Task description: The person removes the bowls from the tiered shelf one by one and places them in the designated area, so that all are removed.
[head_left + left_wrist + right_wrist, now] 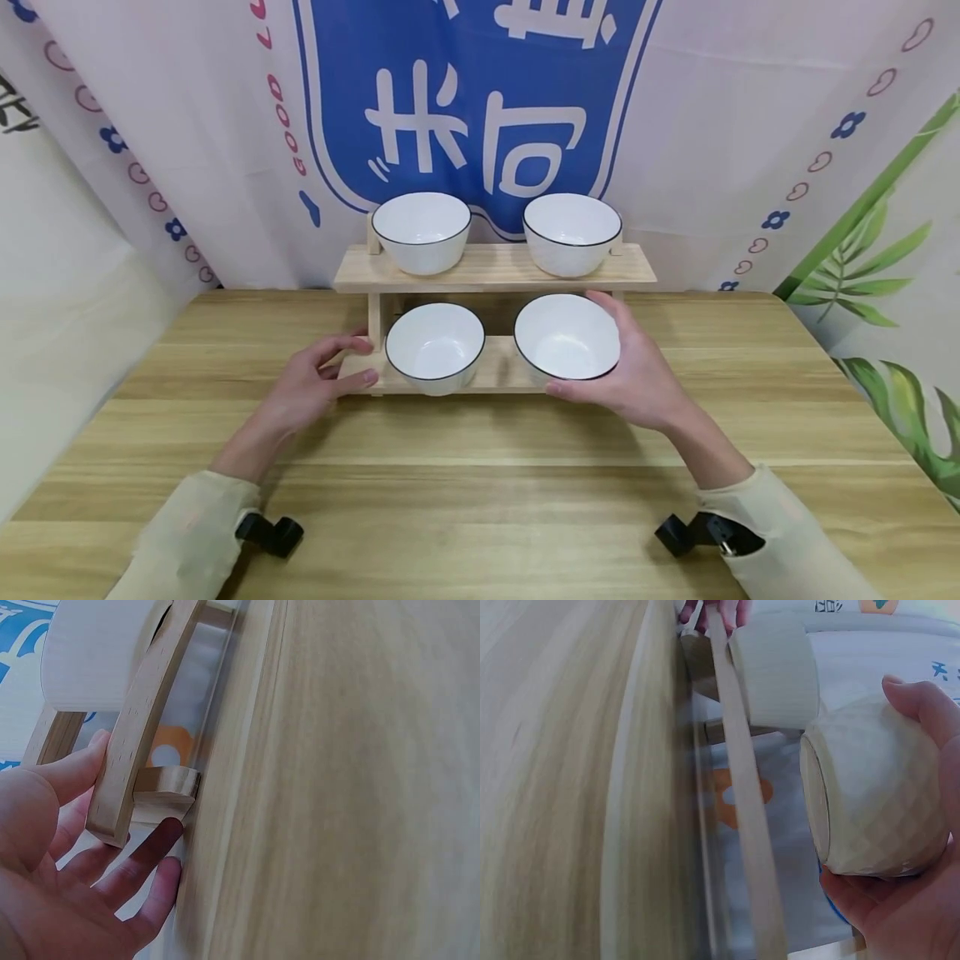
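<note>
A two-tier wooden stand [495, 268] bears white dark-rimmed bowls. My left hand [318, 379] holds the left end of its lower board; in the left wrist view the thumb lies on one side of the board [124, 772] and fingers on the other. My right hand [637, 375] grips the lower right bowl [567, 337] round its side, thumb at the front. In the right wrist view, this bowl with a diamond-patterned outside [885, 795] is apart from the lower board [750, 802]. The lower left bowl [435, 343] sits on that board.
On the upper board stand two more bowls, one at left [422, 237] and one at right [572, 237]. A printed curtain [225, 167] hangs behind the stand. The wood-grain table [480, 492] stretches in front, under both forearms.
</note>
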Demonstrator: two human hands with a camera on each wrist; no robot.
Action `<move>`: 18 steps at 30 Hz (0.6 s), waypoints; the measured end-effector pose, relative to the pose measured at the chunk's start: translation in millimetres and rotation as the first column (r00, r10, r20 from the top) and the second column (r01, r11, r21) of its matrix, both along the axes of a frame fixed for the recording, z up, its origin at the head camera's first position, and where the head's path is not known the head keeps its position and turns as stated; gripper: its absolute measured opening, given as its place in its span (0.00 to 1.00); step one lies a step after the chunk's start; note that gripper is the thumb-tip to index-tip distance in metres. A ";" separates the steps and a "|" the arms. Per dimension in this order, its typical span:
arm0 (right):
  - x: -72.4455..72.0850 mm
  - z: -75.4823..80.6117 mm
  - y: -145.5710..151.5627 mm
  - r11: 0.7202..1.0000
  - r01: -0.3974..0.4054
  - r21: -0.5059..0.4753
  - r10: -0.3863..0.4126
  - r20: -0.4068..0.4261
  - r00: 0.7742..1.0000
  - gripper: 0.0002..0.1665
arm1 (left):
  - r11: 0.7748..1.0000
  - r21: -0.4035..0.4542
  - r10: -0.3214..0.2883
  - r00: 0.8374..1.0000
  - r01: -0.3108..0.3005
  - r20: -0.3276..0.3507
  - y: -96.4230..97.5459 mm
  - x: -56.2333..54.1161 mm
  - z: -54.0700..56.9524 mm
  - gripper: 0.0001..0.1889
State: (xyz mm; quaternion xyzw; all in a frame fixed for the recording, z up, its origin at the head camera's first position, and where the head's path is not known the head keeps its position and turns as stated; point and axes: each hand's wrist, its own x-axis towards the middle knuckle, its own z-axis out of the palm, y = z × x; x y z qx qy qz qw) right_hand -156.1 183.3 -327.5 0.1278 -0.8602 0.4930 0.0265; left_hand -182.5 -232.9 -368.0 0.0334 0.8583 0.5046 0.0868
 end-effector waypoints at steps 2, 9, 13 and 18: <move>2.3 2.6 -1.4 1.000 -0.006 0.005 0.006 -0.004 1.000 0.73 | 1.000 -0.008 -0.008 1.000 0.008 -0.007 -1.1 -0.2 0.0 0.28; 13.5 8.9 -11.5 0.998 -0.063 -0.018 0.063 -0.029 0.998 0.74 | 1.000 -0.016 -0.024 1.000 0.024 -0.013 -5.3 2.4 1.6 0.28; 20.8 11.3 -17.5 0.996 -0.093 -0.013 0.092 -0.045 0.995 0.74 | 1.000 -0.025 -0.020 1.000 0.019 -0.006 -6.2 4.1 2.2 0.28; 28.0 17.3 -21.8 0.992 -0.126 -0.009 0.125 -0.064 0.990 0.75 | 0.999 -0.029 -0.021 1.000 0.020 -0.010 -4.4 2.2 2.9 0.28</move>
